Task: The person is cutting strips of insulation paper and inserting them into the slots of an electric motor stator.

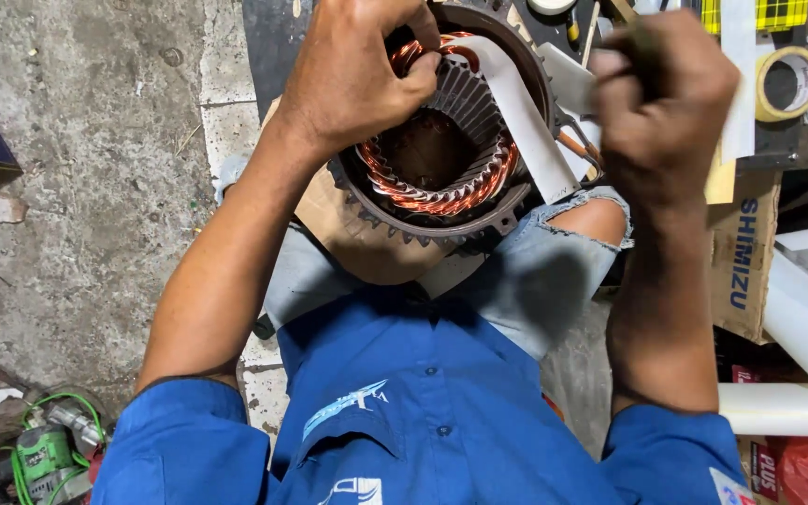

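Left hand point(353, 79) pinches copper windings point(441, 192) in the stator point(516, 201); right hand point(661, 98) grips white paper strip point(526, 122); tape roll point(787, 84) nearby.

1. Stator housing point(395, 217): dark grey, toothed rim.
2. Windings point(441, 194): bright copper-orange, braided look.
3. Insulating paper strip point(526, 122): white.
4. Shirt point(423, 411): strong blue, white emblem.
5. Jeans point(535, 271): pale washed blue, frayed knee.
6. Tape roll point(787, 84): yellowish-cream.
7. Power tool point(44, 454): green and grey.
8. Floor point(95, 168): mottled grey concrete.
9. Cardboard box point(745, 262): brown.
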